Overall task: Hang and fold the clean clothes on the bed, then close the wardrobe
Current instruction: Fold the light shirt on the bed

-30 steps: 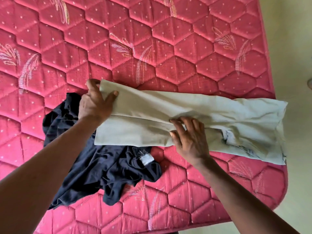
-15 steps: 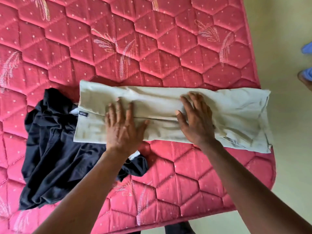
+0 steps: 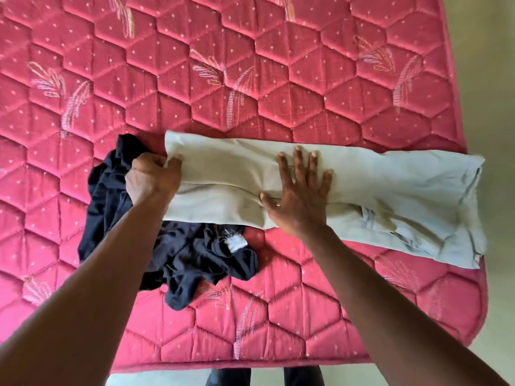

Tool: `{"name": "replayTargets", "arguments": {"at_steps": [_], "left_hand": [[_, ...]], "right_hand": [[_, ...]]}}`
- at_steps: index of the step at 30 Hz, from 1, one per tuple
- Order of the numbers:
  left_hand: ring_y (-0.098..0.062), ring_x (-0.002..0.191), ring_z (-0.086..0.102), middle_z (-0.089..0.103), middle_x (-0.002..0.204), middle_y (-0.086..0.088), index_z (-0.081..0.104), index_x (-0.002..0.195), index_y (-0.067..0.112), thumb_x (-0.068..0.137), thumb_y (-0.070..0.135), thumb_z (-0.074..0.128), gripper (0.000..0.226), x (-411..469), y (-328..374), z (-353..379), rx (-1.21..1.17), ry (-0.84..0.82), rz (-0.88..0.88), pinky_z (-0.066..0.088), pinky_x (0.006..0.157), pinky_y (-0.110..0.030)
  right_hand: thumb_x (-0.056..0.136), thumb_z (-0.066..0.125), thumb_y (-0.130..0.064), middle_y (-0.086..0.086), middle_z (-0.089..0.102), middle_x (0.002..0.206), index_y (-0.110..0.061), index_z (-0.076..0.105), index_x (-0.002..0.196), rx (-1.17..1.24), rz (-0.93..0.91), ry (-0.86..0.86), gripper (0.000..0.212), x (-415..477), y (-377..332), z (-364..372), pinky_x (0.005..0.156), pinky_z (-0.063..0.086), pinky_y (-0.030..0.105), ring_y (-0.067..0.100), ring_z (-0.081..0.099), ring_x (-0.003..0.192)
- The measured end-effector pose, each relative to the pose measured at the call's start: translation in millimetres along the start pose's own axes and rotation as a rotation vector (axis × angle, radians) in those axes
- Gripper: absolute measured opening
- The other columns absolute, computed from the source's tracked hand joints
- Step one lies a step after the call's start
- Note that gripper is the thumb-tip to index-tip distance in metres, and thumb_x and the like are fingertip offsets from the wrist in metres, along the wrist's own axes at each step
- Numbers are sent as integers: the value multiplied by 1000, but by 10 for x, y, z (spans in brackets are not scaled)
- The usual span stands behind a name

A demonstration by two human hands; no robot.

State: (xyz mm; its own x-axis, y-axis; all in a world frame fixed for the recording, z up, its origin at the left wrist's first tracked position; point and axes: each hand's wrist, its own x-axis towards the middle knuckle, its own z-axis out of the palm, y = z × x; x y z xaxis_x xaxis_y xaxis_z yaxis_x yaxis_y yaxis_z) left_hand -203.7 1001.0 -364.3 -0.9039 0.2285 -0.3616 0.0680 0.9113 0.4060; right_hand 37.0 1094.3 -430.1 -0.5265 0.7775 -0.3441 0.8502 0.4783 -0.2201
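Note:
Pale beige trousers lie folded lengthwise in a long strip across the red quilted mattress, their right end reaching the bed's right edge. My left hand grips the left end of the trousers, thumb on top of the cloth. My right hand presses flat on the middle of the strip, fingers spread. A crumpled dark navy garment with a white tag lies partly under the trousers' left end and under my left forearm.
The mattress's near edge runs along the bottom, with my dark-clad legs below it. Pale floor lies to the right of the bed. No wardrobe is in view.
My left hand left the middle of the trousers, where it pressed flat, and now grips their left end. My right hand stays flat on the middle.

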Motion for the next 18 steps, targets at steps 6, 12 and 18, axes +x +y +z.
{"name": "replayTargets", "arguments": {"at_steps": [6,12,18], "left_hand": [[-25,93,67,70,90,3,71,92,24,83,48,75,26,-47,8,-128,-220,67,-43,52,84,-32],[-23,82,72,67,80,13,66,88,25,79,42,76,22,-53,-54,-208,-225,25,38,61,83,-40],[-20,75,71,66,90,9,60,110,30,73,30,86,45,126,-205,-247,-209,-119,1,65,77,-44]], "right_hand": [[77,50,-71,2,-20,171,-32,-3,164,14,84,-84,109,56,-165,-105,117,-4,74,36,-24,155],[78,59,-52,15,0,172,-23,19,163,65,68,12,97,28,-365,-159,122,4,68,41,-7,157],[91,55,-34,11,43,155,-20,52,144,101,-512,154,55,67,-526,-144,117,34,50,33,36,146]]}}
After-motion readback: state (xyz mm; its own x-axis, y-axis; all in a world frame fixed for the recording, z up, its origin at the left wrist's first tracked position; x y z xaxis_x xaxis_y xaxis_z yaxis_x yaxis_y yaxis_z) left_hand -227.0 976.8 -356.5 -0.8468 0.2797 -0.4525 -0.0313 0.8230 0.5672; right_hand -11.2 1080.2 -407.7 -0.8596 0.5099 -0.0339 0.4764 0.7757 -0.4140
